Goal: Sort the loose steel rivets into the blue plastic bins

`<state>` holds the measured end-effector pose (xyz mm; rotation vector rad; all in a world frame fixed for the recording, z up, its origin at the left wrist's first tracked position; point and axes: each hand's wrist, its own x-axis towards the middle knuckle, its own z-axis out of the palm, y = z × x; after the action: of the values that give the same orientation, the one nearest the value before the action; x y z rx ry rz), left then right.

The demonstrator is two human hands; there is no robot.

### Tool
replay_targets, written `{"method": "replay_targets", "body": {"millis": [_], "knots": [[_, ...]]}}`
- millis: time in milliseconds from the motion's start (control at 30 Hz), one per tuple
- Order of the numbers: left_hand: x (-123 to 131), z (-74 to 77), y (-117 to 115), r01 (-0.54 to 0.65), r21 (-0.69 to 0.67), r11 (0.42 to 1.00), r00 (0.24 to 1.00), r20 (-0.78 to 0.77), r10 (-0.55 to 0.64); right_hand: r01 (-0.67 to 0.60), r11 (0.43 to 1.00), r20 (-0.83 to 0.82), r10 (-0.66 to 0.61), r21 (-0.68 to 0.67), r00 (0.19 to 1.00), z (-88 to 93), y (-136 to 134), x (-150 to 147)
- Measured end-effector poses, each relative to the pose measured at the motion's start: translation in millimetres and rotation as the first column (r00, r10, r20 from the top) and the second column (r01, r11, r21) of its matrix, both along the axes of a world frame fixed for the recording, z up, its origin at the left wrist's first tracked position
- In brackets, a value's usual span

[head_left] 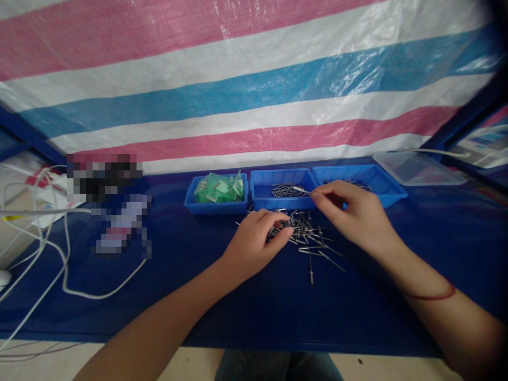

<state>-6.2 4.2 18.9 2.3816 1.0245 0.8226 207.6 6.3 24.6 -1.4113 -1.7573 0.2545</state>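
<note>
A loose pile of metal blind rivets lies on the blue table in front of the bins. My left hand rests at the left side of this pile, thumb and forefinger curved and slightly apart, with rivets showing behind the fingertips. Pinched between the thumb and forefinger of my right hand is a single rivet, pointing left over the middle blue bin. More rivets lie inside that bin. Part of the right blue bin, which also holds thin metal pieces, is hidden by my right hand.
Green plastic packets fill the left blue bin. A clear plastic lid lies at the back right. White cables tangle on the left beside blurred objects. A striped plastic sheet hangs behind the table.
</note>
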Motion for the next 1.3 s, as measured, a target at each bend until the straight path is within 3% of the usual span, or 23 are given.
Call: {"method": "replay_targets", "body": {"millis": [133,233,367,467,600,767,900,967,1033,1133,1300], "knots": [[0.2,-2.0,-5.5,0.157,0.117,0.981,0.971,-0.202,-0.131,0.337,0.939,0.136,-0.344,0.075,0.929,4.9,9.3,31.6],[1.7,-5.3,-11.3,0.277,0.207,0.939,0.923,-0.328,-0.200,0.416,0.902,0.238,-0.432,0.116,0.870,5.0,13.9,44.5],[5.6,-11.1,-18.3,0.435,0.268,0.859,0.853,-0.427,-0.299,0.377,0.915,0.239,-0.403,0.147,0.884,4.3,14.1,41.6],[8.8,-13.5,-21.0,0.482,0.278,0.831,0.832,-0.443,-0.334,0.320,0.936,0.221,-0.347,0.150,0.911,4.9,10.8,32.0],[10.5,-12.8,-20.9,0.490,0.277,0.827,0.818,-0.473,-0.326,0.192,0.969,0.232,-0.224,0.153,0.946,5.7,6.2,19.8],[8.6,-11.2,-18.7,0.440,0.238,0.866,0.832,-0.472,-0.293,0.091,0.990,0.210,-0.112,0.107,0.971,4.0,2.7,8.8],[6.0,-8.5,-13.9,0.351,0.134,0.927,0.894,-0.342,-0.289,0.057,0.996,0.118,-0.065,0.071,0.991,2.7,-0.4,3.8],[4.7,-5.9,-9.5,0.240,0.057,0.969,0.961,-0.156,-0.229,0.033,0.999,0.046,-0.034,0.034,0.998,2.2,-2.3,1.5],[3.4,-3.6,-4.4,0.094,-0.027,0.995,0.994,0.053,-0.093,-0.033,0.999,-0.034,0.032,-0.037,0.999,1.5,-4.2,-1.8],[2.2,-3.4,1.7,-0.048,-0.145,0.988,0.966,0.245,0.083,-0.200,0.967,-0.149,0.177,-0.159,0.973,-0.3,-6.5,-8.9],[5.2,-11.5,2.5,-0.025,-0.251,0.968,0.930,0.349,0.114,-0.364,0.908,-0.336,0.283,-0.209,0.898,-2.7,-9.0,-21.4]]}}
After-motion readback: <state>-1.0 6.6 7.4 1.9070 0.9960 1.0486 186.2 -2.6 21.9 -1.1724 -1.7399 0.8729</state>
